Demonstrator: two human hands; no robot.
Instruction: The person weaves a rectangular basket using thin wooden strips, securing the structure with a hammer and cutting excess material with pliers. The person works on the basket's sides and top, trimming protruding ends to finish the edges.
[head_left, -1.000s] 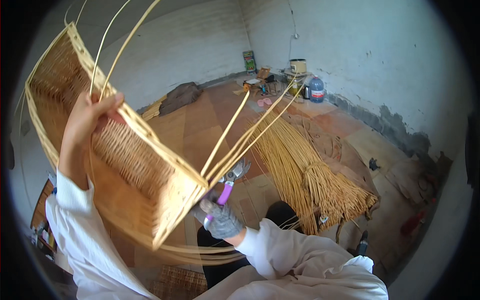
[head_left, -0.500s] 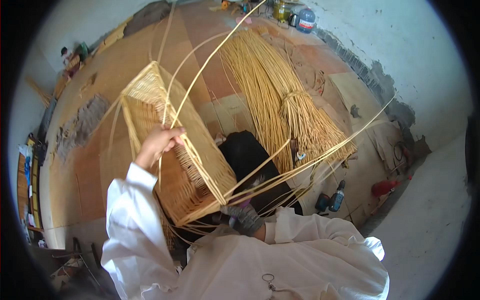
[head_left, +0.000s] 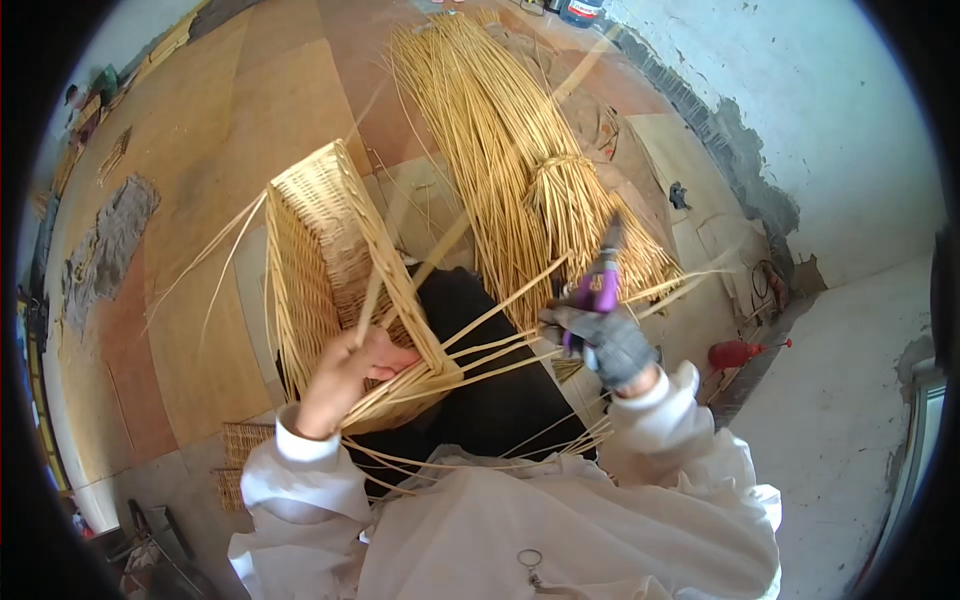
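Observation:
A rectangular wicker basket (head_left: 318, 200) rests at my lap, tilted, its open side toward me. My bare left hand (head_left: 352, 378) closes on its rim at the near corner, where loose canes (head_left: 500, 345) stick out to the right. My right hand (head_left: 612, 350), in a grey glove, grips purple-handled pruning shears (head_left: 598, 288) to the right of the basket, apart from it. The shears' dark blades point up and away and are slightly blurred. A pale cane (head_left: 445, 240), smeared by motion, runs from near my left hand toward the upper right.
Beyond the basket, a large tied bundle of canes (head_left: 500, 130) lies on the board-covered floor (head_left: 290, 90). A red squeeze bottle (head_left: 735, 354) stands near the right wall. Grey cloth (head_left: 110, 245) lies at left. Black fabric (head_left: 480, 370) covers my lap.
My right hand has moved from the basket's near corner up and to the right, bringing the shears into plain view. My left hand has slid along the rim toward me, and the basket has turned.

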